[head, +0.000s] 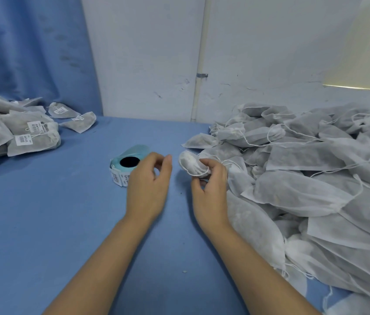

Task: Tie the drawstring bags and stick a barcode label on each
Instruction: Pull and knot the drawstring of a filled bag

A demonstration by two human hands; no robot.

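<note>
- Drawstring bag (190, 164), small and white, is in the right grip (211, 189), which is curled around its bunched-up top.
- It sits just beside the near edge of the big pile of bags (315, 167) on the right side of the counter (66, 223).
- Thin white strings hang loose all over that big pile.
- The left grip (150, 185) is close to the bag but not touching it.
- Its fingers are bent with the thumb near them, and I cannot tell if it holds a thin string or nothing.
- A roll of barcode labels (127, 163), light green with a black hole in the middle, lies flat on the counter just behind the left grip.
- A smaller pile of bags (20, 133) sits far off on the left side, and some of them have white barcode labels stuck on.
- The counter is covered in blue.
- A blue curtain (27, 42) hangs behind the left pile.
- A white wall (145, 64) with a thin white pipe (202, 53) stands at the back.
</note>
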